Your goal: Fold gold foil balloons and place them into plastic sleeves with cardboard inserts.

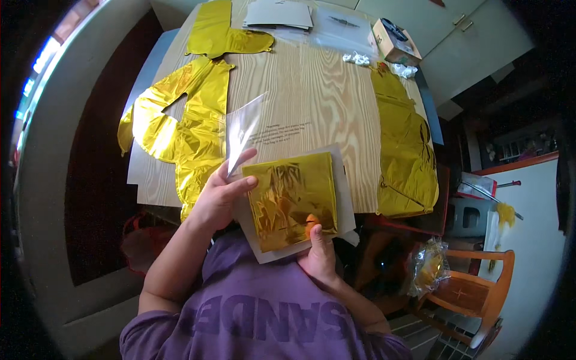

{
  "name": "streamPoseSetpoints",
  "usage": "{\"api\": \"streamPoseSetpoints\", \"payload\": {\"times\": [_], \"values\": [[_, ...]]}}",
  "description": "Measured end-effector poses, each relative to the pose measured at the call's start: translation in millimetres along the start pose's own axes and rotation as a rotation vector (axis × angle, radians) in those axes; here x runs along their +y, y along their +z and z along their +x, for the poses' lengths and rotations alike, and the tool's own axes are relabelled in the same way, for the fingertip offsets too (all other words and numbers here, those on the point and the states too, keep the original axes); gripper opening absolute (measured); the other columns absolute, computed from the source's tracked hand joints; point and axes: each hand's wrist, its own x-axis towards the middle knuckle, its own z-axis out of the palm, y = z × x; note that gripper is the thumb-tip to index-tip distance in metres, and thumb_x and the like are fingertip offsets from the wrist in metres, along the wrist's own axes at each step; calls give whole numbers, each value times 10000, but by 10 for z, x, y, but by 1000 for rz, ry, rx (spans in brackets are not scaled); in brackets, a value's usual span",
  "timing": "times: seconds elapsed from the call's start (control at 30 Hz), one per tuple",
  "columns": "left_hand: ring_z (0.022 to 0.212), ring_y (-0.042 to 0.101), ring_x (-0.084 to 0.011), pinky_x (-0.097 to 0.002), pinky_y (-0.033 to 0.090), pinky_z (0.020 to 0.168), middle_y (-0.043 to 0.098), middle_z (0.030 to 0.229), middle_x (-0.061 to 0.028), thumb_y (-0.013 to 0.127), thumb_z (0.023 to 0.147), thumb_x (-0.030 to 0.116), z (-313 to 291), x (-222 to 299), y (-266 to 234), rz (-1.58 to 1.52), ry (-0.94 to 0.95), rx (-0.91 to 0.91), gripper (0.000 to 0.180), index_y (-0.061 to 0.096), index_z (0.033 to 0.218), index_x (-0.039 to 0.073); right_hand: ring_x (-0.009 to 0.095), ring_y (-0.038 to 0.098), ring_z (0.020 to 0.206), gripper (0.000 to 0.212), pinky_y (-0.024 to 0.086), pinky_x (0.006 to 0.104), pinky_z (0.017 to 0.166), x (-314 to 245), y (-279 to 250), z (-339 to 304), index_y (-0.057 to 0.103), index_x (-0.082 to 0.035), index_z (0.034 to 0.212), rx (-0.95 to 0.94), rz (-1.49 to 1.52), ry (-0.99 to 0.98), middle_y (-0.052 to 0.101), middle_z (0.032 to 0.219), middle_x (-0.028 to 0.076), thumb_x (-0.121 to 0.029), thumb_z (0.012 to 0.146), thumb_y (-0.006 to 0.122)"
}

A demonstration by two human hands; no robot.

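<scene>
A flat gold foil balloon (294,198), folded into a square, lies on a pale grey card (346,204) held in front of my chest. My right hand (319,258) grips both from the lower edge, its thumb pressing on the foil. An orange patch beside that thumb looks like its reflection. My left hand (219,195) is at the upper left corner, thumb on the foil's edge. Between its thumb and fingers it pinches a clear plastic bag (258,123) with printed text, which spreads over the table. The bag's lower part is hidden behind the card.
Unfolded gold foil balloons (201,120) lie along the left of the wooden table (300,84); another (405,150) covers its right side. At the far end are grey cards (278,13), clear bags (342,30) and an open box (396,42). A wooden chair (468,291) stands right.
</scene>
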Motion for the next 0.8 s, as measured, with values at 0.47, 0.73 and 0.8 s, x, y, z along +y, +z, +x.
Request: {"api": "streamPoseSetpoints", "payload": {"times": [0.47,0.73,0.8], "values": [[1048,641,-196,-323,511,949,644,1197,-113,666,856,3,-37,-84,78,88,-228,-99,726,366,1514,68,68,558,955,325,422,235,904,-1016,-213,470,619,-12,1236,61,-350,-35,663,1158,43,-260,1040,542],[1296,486,-139,-324,386,1089,532,1408,-38,609,975,91,-843,-158,-70,6,-324,-153,575,374,1499,61,83,556,975,296,432,261,924,-932,-38,-45,642,-12,1147,209,-314,103,645,1077,-1,-276,1040,562],[1277,504,-142,-344,387,1089,547,1393,-39,668,957,210,-958,-126,-99,100,-361,-152,622,389,1491,56,80,558,965,314,433,258,918,-878,-72,-151,646,-13,1127,197,-330,145,641,1038,-10,-303,1043,562]]}}
